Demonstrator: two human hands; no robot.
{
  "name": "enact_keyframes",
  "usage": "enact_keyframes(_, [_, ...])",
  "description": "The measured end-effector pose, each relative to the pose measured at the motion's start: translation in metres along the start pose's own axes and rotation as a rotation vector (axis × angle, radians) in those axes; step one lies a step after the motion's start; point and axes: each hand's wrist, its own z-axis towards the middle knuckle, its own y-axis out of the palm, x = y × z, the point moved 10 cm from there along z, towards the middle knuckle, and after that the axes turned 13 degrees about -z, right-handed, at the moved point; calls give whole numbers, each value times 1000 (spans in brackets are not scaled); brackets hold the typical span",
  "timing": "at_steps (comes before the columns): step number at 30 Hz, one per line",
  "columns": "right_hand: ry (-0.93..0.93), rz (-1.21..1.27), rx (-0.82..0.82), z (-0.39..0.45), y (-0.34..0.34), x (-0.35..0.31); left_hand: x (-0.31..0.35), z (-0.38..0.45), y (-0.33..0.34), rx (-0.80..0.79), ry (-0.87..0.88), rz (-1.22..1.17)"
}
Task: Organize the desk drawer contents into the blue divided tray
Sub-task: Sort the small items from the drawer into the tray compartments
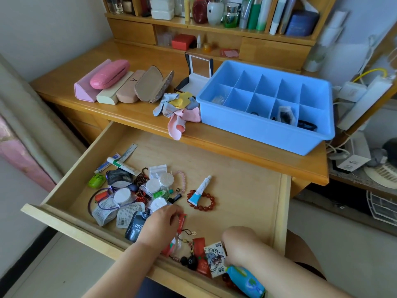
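The left hand (165, 220) sits in the open drawer (247, 201), its grip curled down at the top end of a small red packet (182, 221); whether the fingers actually have it pinched I cannot tell. The packet's long axis runs roughly 12 to 6 o'clock, and it lies at 3 o'clock from that hand, touching it. The right hand (238, 246) is lower, at about 4 o'clock from the left, its grip bent over a printed card (216, 261) with the fingertips hidden, so its hold is also unclear. A blue pouch (245, 280) lies just under that wrist.

The tray (266, 130) stands on the tabletop (133, 112) at 1 o'clock from both hands, well apart from them, beyond the drawer's back edge. The right hand is the nearer one to it. Most compartments look bare; a few in the front row hold dark items.

The main heap (137, 190) fills the drawer at 11 o'clock from the left hand; a red bracelet (202, 200) with a tube (200, 188) across it lies at 1 o'clock. Eyeglass cases (120, 82) line the tabletop's left, cloths (178, 108) just beside the tray.
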Motion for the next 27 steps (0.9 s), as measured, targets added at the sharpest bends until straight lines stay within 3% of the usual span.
enact_keyframes(2, [-37, 21, -10, 4, -1, -4, 2, -1, 1, -11, -1, 2])
enact_keyframes(4, [-50, 218, 32, 7, -7, 4, 4, -1, 0, -19, -6, 8])
enact_keyframes(9, [87, 933, 414, -21, -45, 84, 25, -9, 1, -39, 82, -52])
enact_keyframes(13, [58, 1391, 633, -56, -75, 130, 65, -23, 53, -389, 177, -80])
enact_keyframes(16, [37, 1530, 838, -85, -106, 162, 71, -37, 99, -681, 229, 195])
enact_keyframes(18, [53, 1540, 1009, -107, -127, 188, 67, -39, 117, -748, 289, 456])
enact_keyframes(20, [112, 1436, 1186, -130, -149, 217, 62, -32, 122, -711, 272, 549])
enact_keyframes(24, [362, 1021, 1363, -154, -178, 267, 40, -6, 86, -450, 35, 240])
enact_keyframes(27, [502, 732, 1324, -144, -190, 283, 19, 5, 52, -222, -132, -58])
